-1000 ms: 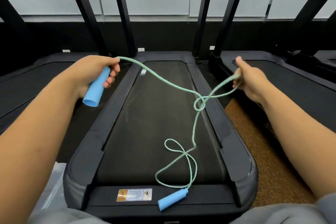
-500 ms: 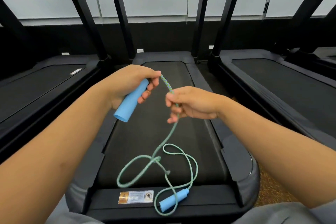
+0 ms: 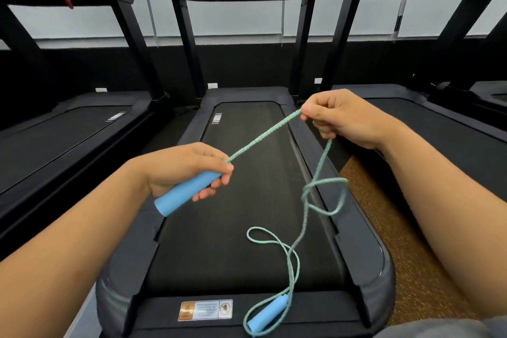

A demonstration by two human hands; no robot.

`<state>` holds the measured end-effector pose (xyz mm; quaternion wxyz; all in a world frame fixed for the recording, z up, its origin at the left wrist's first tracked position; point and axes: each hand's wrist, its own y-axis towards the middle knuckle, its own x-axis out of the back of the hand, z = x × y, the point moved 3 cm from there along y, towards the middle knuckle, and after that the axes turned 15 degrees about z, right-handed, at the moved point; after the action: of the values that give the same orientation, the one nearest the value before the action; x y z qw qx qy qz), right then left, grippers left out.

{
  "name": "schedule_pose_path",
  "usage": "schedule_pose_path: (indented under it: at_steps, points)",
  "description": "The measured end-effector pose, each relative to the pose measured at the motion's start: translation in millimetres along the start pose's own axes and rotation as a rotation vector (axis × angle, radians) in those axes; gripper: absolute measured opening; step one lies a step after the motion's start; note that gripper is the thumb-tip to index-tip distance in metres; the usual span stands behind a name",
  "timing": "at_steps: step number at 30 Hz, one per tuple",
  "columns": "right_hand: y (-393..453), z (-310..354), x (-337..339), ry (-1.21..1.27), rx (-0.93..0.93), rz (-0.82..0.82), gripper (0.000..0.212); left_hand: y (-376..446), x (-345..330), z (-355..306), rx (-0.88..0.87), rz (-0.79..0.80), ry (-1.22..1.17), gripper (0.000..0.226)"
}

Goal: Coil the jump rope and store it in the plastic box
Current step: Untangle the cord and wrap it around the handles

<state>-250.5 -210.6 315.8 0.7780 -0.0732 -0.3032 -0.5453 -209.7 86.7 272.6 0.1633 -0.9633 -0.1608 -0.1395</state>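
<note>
Left hand (image 3: 182,170) grips blue handle (image 3: 186,192). Right hand (image 3: 343,118) pinches jump rope (image 3: 263,134), taut between hands. Below right hand, rope hangs slack, loops onto treadmill belt (image 3: 219,241). Second blue handle (image 3: 267,315) lies at treadmill rear edge, beside warning sticker (image 3: 205,309). More treadmills either side.

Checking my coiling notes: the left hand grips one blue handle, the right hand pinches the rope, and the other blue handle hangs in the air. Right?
Not quite. The head view shows the other blue handle lying on the treadmill's rear end, not hanging.
</note>
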Motion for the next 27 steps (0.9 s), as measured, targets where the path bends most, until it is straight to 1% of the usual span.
schedule_pose_path:
  at_steps: [2, 5, 7, 9, 10, 11, 12, 13, 14, 15, 16, 17, 19, 20, 21, 23, 25, 27]
  points:
    - [0.2, -1.5, 0.3, -0.026, 0.006, -0.020, 0.026, -1.5, -3.1, -2.2, -0.103, 0.070, -0.075, 0.036]
    - [1.5, -14.3, -2.8, -0.025, -0.006, -0.048, 0.026, -4.4, -5.9, -11.4, -0.351, 0.175, -0.264, 0.035]
    - [1.9, -29.8, -6.4, 0.000, -0.028, -0.059, 0.025, -8.3, -1.6, -21.6, -0.554, 0.229, -0.398, 0.025]
    - [0.8, -48.5, -11.1, 0.028, -0.069, -0.059, 0.024, -15.7, 4.7, -34.6, -0.771, 0.330, -0.588, 0.011]
    - [-0.1, -58.1, -14.5, 0.058, -0.087, -0.062, 0.025, -20.7, 8.6, -40.1, -0.861, 0.349, -0.682, 0.021]
    - [-1.2, -69.3, -17.7, 0.101, -0.104, -0.072, 0.026, -25.4, 13.3, -44.1, -0.925, 0.310, -0.722, 0.037]
    - [-2.9, -79.5, -22.0, 0.153, -0.122, -0.082, 0.027, -29.1, 17.7, -46.8, -0.952, 0.176, -0.695, 0.052]
    - [-4.4, -88.3, -27.9, 0.202, -0.145, -0.084, 0.028, -31.7, 21.9, -47.9, -0.942, -0.010, -0.610, 0.065]
    - [-5.5, -94.6, -36.1, 0.225, -0.173, -0.069, 0.030, -33.1, 24.9, -47.1, -0.917, -0.190, -0.518, 0.073]
    - [-5.2, -98.4, -45.5, 0.207, -0.201, -0.041, 0.031, -32.9, 24.5, -46.5, -0.880, -0.322, -0.444, 0.079]
    - [-4.7, -97.9, -56.6, 0.140, -0.225, -0.001, 0.033, -30.7, 22.1, -45.2, -0.840, -0.395, -0.394, 0.084]
    - [-3.8, -93.9, -69.2, 0.019, -0.237, 0.048, 0.033, -27.6, 19.2, -43.8, -0.799, -0.434, -0.338, 0.089]
    - [-1.5, -76.7, -97.0, -0.280, -0.225, 0.194, 0.033, -21.7, 15.5, -38.0, -0.692, -0.478, -0.178, 0.097]
    - [-1.3, -66.0, -111.7, -0.392, -0.206, 0.281, 0.032, -19.4, 14.9, -34.6, -0.633, -0.486, -0.085, 0.100]
    - [-2.3, -56.3, -124.3, -0.464, -0.188, 0.365, 0.033, -18.2, 14.6, -31.6, -0.570, -0.493, 0.001, 0.103]
    - [-7.3, -36.5, -142.2, -0.529, -0.173, 0.492, 0.035, -17.5, 16.8, -24.6, -0.437, -0.510, 0.154, 0.106]
    - [-10.2, -17.4, -148.7, -0.569, -0.134, 0.534, 0.036, -15.5, 14.9, -19.0, -0.320, -0.457, 0.308, 0.105]
    - [-10.8, 4.9, -143.8, -0.589, -0.083, 0.502, 0.034, -11.4, 8.3, -13.2, -0.187, -0.315, 0.451, 0.101]
